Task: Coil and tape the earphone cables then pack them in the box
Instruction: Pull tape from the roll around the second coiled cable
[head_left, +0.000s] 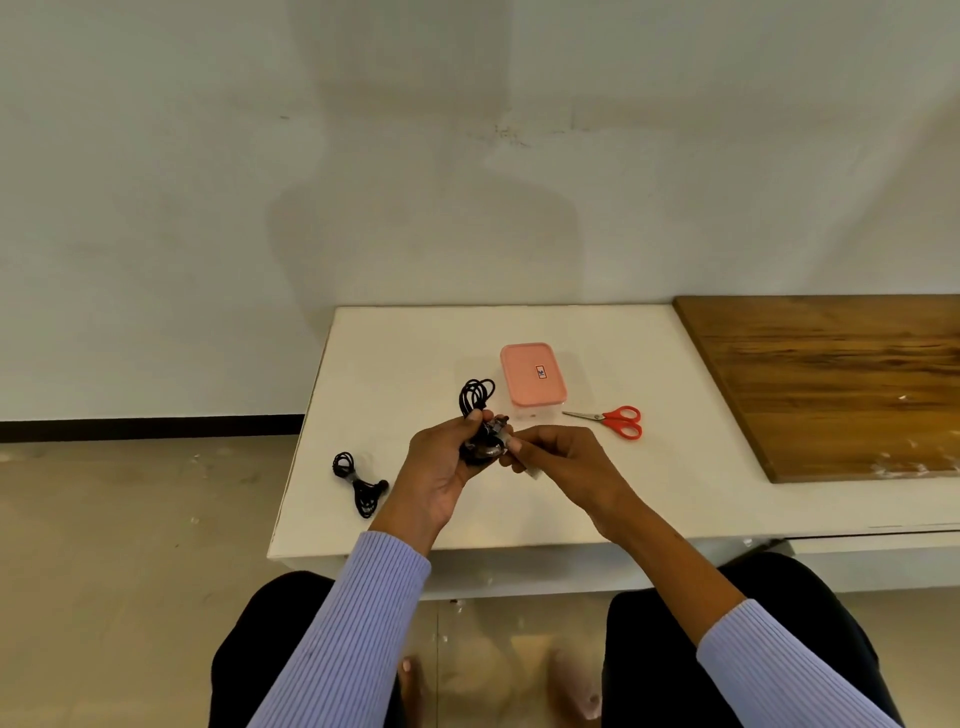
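**Head view: both hands work a coiled cable above the table**

Head view looks down on a white table with both forearms reaching forward in ribbed lilac sleeves. The left hand is raised over the table, palm turned toward the person's right, its fingers curled round a black cable; the cable's loops stand up above the thumb and fingers, and more of it bunches below in the palm. The right hand meets it from the right, knuckles up, its fingertips pinching a pale strip, seemingly tape, at the cable's middle. Whether the strip is already stuck to the cable cannot be told.

A second cable, coiled and bound at its middle, lies on the table left of the left hand, near the table's left edge. The box, with its pink lid on, sits beyond the hands. Red-handled scissors lie just right of the box, blades pointing left. A wooden board covers the table's far right.
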